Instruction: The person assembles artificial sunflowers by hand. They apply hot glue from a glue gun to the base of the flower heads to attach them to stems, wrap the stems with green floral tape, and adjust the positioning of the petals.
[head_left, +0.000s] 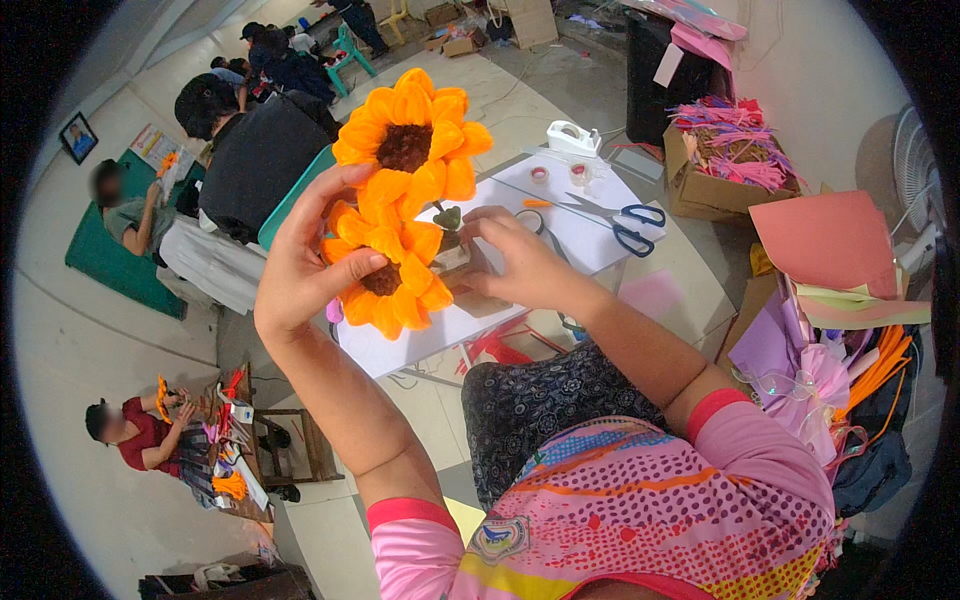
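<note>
Two orange sunflowers with fuzzy, chenille-like petals and dark brown centres are raised in front of me. My left hand (315, 255) grips them from the left. Its thumb presses on the centre of the lower sunflower (409, 300), while its fingers reach behind the upper sunflower (405, 146). Just right of the blooms, a small dark green leaf (448, 218) shows. My right hand (514, 259) has its thumb and fingers around a small greyish base (452, 253) below the leaf. The blooms and fingers partly hide that base, so its exact form is unclear.
On the white table (630, 244) lie scissors (619, 221), a white tape dispenser (574, 140) and tape rolls (578, 174). A cardboard box (705, 187) of pink-purple stems stands right, near coloured paper sheets (825, 247) and a fan (915, 172). Other people sit at left.
</note>
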